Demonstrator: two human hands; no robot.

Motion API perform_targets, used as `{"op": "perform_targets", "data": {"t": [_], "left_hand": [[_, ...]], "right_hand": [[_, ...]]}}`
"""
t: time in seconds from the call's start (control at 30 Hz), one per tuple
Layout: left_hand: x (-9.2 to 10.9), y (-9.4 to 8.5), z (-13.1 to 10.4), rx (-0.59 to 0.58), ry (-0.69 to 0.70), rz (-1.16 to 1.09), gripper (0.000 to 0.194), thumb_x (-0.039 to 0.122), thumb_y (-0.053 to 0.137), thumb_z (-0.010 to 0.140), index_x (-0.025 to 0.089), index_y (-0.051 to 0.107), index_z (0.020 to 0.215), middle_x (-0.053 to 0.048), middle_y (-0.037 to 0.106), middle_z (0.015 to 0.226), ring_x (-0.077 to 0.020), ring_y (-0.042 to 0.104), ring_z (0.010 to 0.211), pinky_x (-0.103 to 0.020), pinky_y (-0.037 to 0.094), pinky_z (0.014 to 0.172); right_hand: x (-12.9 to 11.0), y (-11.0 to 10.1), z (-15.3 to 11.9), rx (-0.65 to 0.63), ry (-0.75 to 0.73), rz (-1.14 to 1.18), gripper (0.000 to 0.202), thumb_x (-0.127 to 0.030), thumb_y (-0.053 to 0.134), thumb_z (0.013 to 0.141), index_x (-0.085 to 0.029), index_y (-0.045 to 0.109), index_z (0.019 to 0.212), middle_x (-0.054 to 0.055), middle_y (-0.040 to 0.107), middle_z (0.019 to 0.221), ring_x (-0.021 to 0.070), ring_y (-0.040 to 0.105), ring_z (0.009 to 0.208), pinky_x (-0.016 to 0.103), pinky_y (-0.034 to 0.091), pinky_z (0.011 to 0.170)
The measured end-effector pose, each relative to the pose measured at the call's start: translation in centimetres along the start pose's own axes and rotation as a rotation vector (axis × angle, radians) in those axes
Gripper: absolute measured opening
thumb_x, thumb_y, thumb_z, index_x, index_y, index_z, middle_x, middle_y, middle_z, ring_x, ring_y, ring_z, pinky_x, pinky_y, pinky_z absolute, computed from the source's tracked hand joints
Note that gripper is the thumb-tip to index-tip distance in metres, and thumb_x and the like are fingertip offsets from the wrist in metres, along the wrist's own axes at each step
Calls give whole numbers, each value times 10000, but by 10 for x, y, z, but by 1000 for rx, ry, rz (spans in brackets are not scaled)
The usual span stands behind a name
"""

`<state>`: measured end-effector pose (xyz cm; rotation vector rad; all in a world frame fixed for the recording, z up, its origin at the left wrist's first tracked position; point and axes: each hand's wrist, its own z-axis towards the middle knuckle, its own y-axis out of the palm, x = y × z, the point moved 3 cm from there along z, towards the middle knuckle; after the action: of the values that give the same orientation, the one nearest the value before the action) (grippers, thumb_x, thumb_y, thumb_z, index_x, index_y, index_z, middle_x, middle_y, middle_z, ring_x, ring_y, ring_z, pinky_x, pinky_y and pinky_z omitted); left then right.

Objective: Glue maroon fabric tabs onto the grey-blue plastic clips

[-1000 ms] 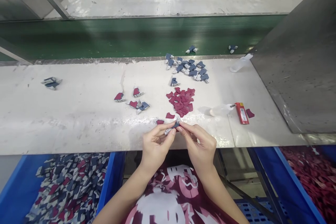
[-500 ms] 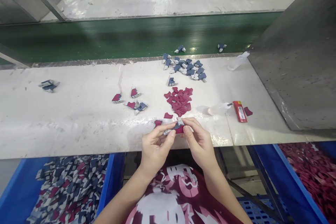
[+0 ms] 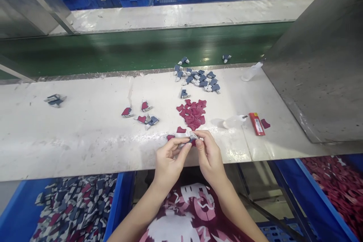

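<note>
Between my two hands, just above the white table's near part, is a small grey, navy and maroon plastic piece (image 3: 193,136). My left hand (image 3: 170,159) pinches its left end between thumb and fingers. My right hand (image 3: 210,155) grips its right side the same way, and the fingers hide much of it. Beyond them lies a heap of flat maroon pieces (image 3: 193,114), with a single maroon piece (image 3: 181,129) nearer. Farther back sits a cluster of navy-and-grey pieces (image 3: 198,78). Several pieces with maroon faces (image 3: 145,106) lie to the left.
At right are a squeeze bottle (image 3: 235,121), a red box (image 3: 256,124) and another bottle (image 3: 252,72) by a metal panel (image 3: 334,64). A green conveyor belt (image 3: 127,51) runs behind. Blue bins (image 3: 120,200) of pieces stand below the table on both sides.
The view has tilted up a little, so the table appears lower. Both hands still hold the piece, which has turned slightly and shows less of its maroon face.
</note>
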<state>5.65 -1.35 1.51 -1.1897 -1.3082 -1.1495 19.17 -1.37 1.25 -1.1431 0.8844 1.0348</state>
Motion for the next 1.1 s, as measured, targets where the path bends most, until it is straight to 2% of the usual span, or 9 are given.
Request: {"op": "perform_targets", "data": {"t": [0.1,0.23,0.47,0.63,0.7,0.8,0.93,1.03,1.1], "left_hand": [[1,-1,1,32,-46,-70,202,271,758,833,159,707,993,-85,793,958,-200,780,875,-262,640,817],[1,-2,-2,48,-66,-83,319,293,764,835,158,666,1107,-106,793,998,-217,780,907,-277,641,826],[-5,-7,-6,136,192,209,242,292,697,889,176,694,1102,-102,779,1048,-206,777,884,-268,654,746],[-8,-17,6,2,233,233,259,303,739,849,180,738,1077,-83,786,1001,-190,768,816,-267,651,738],[-4,-20,9,-1,250,247,245,281,752,830,184,761,1055,-77,789,983,-192,762,827,-265,647,752],[3,-22,8,38,205,194,205,260,706,862,171,772,1034,-66,794,914,-172,755,728,-244,639,692],[11,-19,4,1,132,127,201,269,681,886,173,755,1046,-25,767,759,-136,698,560,-211,594,544],[15,-19,3,-31,144,146,174,259,672,893,185,754,1028,-34,767,825,-133,695,593,-210,583,555],[16,-19,3,-58,159,153,165,250,667,896,189,754,1023,-44,765,891,-126,689,606,-207,578,560]], "right_hand": [[0,0,2,-49,51,73,274,-344,492,1001,-272,635,1223,67,628,1124,196,617,1064,348,523,922],[3,3,2,7,198,228,264,-388,632,922,-263,697,1146,48,648,992,183,645,921,333,561,839],[6,16,7,11,390,552,296,-447,749,803,-219,735,991,44,747,906,180,682,798,328,598,750],[7,16,12,50,443,559,323,-458,777,762,-236,764,996,31,751,901,179,687,810,347,598,784],[9,15,12,27,435,545,322,-448,790,751,-245,771,1001,15,727,851,169,674,782,345,592,774],[8,8,13,-5,270,397,353,-391,818,741,-285,758,1072,12,686,902,179,658,840,356,582,789],[-5,-6,13,100,-149,-24,415,-279,819,767,-353,711,1161,41,663,1116,235,590,1091,422,533,931],[-17,-10,13,86,-401,-188,309,-231,796,797,-351,721,1072,32,691,1063,249,558,1118,458,503,975],[-21,-10,14,42,-470,-216,259,-227,776,819,-338,711,1044,25,704,977,253,561,1102,471,499,975]]}}
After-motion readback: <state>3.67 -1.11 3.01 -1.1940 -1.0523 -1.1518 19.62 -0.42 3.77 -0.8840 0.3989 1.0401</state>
